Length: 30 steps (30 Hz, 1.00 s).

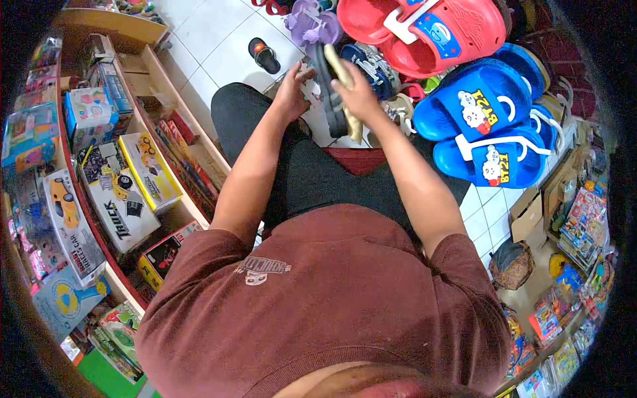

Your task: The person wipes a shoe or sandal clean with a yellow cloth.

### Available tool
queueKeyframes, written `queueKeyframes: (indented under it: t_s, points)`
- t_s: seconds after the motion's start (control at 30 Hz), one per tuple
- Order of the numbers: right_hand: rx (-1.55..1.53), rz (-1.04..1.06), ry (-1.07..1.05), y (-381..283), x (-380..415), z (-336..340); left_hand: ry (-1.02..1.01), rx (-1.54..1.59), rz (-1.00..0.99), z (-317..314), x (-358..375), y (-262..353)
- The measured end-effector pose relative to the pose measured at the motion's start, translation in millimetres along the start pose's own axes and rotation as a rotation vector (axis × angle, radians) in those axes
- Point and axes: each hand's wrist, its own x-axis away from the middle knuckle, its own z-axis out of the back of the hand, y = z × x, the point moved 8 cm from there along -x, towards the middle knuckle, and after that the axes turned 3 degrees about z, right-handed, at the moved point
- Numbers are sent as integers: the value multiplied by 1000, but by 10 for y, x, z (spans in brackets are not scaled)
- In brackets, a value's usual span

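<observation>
My right hand point(359, 96) is closed around a pair of sandals held upright on edge. One is a dark grey sandal point(326, 93), on the left, and pressed against its right side is a tan sandal point(354, 128). To the left of the pair, my left hand point(292, 93) has its fingers apart, close to the dark sandal's side, with nothing gripped. Just beyond the hands sit lilac clogs point(312, 23) and navy sandals point(373, 71). A small black slipper point(264, 56) lies on the white tiles past my left hand.
Large blue BT21 slides point(474, 106) and red clogs point(441, 36) with white hangers crowd the right, close to my right forearm. Shelves along the left hold toy boxes, among them a truck box point(119, 196). A cardboard box point(529, 215) and packaged toys stand at the lower right.
</observation>
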Motion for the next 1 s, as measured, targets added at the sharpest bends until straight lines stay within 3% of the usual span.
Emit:
queueKeyframes:
  t_s: [0.07, 0.1, 0.13, 0.17, 0.2, 0.3, 0.4, 0.43, 0.53, 0.67, 0.7, 0.8, 0.83, 0.87, 0.93, 1.0]
  points:
    - [-282, -245, 14, 111, -16, 90, -30, -12, -6, 98, -144, -37]
    - [-437, -268, 62, -46, 19, 108, -86, -1, -17, 54, -158, -8]
    - [-704, -365, -33, 7, 21, 7, -142, 11, -30, 10, -157, -2]
    - [-806, -455, -147, 82, 44, -79, 15, 23, 8, 111, -175, -62]
    - [-907, -543, -263, 93, 100, -186, -32, 25, -23, 46, -176, -78]
    - [-801, -582, -183, 159, 167, -257, -151, 131, -57, -51, -208, -97]
    - [-392, -468, -73, 13, 151, -140, -101, 59, -65, 66, -279, -48]
    - [-201, -338, -32, -75, 105, -55, -78, 59, -84, 70, -276, -25]
    - [-35, -151, -81, -34, -69, 110, -32, 58, -131, 23, -263, 41]
    - [-351, -57, 191, 85, -82, 397, -66, 97, -143, 40, -386, 56]
    - [-378, -102, 169, 100, -82, 386, -86, 100, -136, 20, -369, 80]
    - [-155, 69, -16, -115, -44, 95, -95, 82, -144, -54, -299, 92]
    - [-129, -188, -114, -59, 26, -52, -100, 102, -139, -74, -286, 84]
    - [-93, 70, -140, -34, -19, -152, -104, 121, -134, -98, -282, 87]
    - [101, 223, -236, -294, 54, -188, -33, 60, -122, 92, -336, 163]
    - [144, 203, -339, -181, 64, -198, -28, 196, -253, 115, -308, 262]
